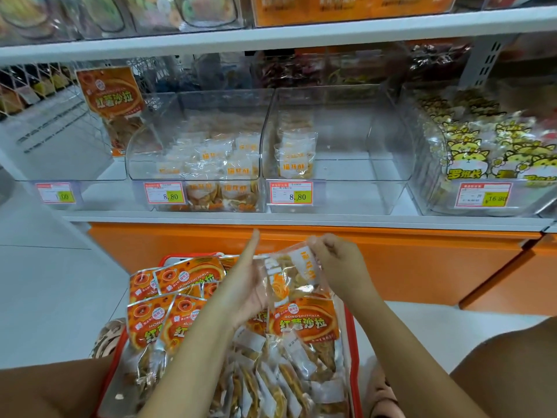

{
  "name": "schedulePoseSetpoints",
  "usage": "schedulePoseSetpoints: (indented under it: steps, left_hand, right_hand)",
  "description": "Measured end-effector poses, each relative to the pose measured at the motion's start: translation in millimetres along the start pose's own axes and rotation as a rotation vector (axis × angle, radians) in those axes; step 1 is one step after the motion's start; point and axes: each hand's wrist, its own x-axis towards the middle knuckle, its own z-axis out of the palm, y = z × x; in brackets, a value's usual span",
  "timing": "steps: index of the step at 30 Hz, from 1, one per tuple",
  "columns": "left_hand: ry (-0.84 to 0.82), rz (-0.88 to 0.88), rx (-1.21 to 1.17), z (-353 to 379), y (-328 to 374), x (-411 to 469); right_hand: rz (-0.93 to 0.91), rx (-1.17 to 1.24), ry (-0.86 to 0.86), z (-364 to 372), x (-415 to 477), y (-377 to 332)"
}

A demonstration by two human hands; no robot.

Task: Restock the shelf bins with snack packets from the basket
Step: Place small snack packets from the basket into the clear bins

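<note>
Presses flat left hand (247,285), fingers straight and released, against the side of a clear snack packet (291,276); pinches that packet's top edge in right hand (340,267), just right of the left. Holds both over red basket (352,357) piled with orange packets (304,324). Above the hands on the shelf (301,220), faces a half-full bin (196,116) up-left and, directly above, a nearly bare bin (346,131) with stacked packets (295,158) at its left wall
</note>
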Motion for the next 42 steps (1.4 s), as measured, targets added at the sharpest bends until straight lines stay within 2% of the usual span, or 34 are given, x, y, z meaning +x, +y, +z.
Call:
schedulePoseSetpoints:
  steps: [1, 3, 6, 9, 11, 14, 16, 22, 25, 28, 30, 32, 37, 42]
  left_hand:
    - [0.039, 0.056, 0.028, 8, 2, -4]
    - [0.203, 0.249, 0.245, 24, -2, -5]
    - [0.496, 0.653, 0.606, 37, -15, -1]
    - [0.589, 0.89, 0.709, 33, -15, 4]
    - [0.589, 0.942, 0.673, 34, -10, 4]
    - [0.525, 0.99, 0.557, 43, 3, -1]
    - [0.531, 0.991, 0.545, 46, 16, 0]
    - [0.639, 1.056, 0.57, 38, 63, 20]
    - [0.622, 1.05, 0.624, 35, 83, 32]
    - [0.669, 0.936, 0.893, 27, 97, 49]
    - [0.641, 0.828, 1.085, 23, 101, 57]
    - [0.609, 0.818, 1.16, 18, 102, 63]
    - [0.586, 0.861, 1.055, 13, 102, 65]
    - [0.558, 0.857, 0.97, 13, 101, 66]
  right_hand:
    - [-0.033, -0.051, 0.085, -1, -1, -1]
    - [-0.103, -0.11, 0.219, -3, -6, -7]
    - [-0.188, -0.191, 0.312, -2, -10, -17]
    - [-0.246, -0.176, 0.337, -7, -13, -25]
    - [-0.233, -0.002, 0.32, -15, -13, -33]
    - [-0.079, 0.423, 0.197, -26, -10, -47]
    - [-0.05, 0.529, 0.112, -32, -7, -55]
    - [-0.141, 0.103, -0.221, -54, 19, -83]
    - [-0.223, 0.005, -0.109, -71, 48, -106]
    - [-0.276, -0.176, 0.054, -91, 81, -121]
    - [-0.259, -0.377, 0.054, -98, 101, -124]
    - [-0.226, -0.551, 0.005, -97, 118, -120]
    - [-0.096, -0.575, -0.183, -70, 151, -101]
    - [-0.024, -0.666, -0.251, -42, 168, -93]
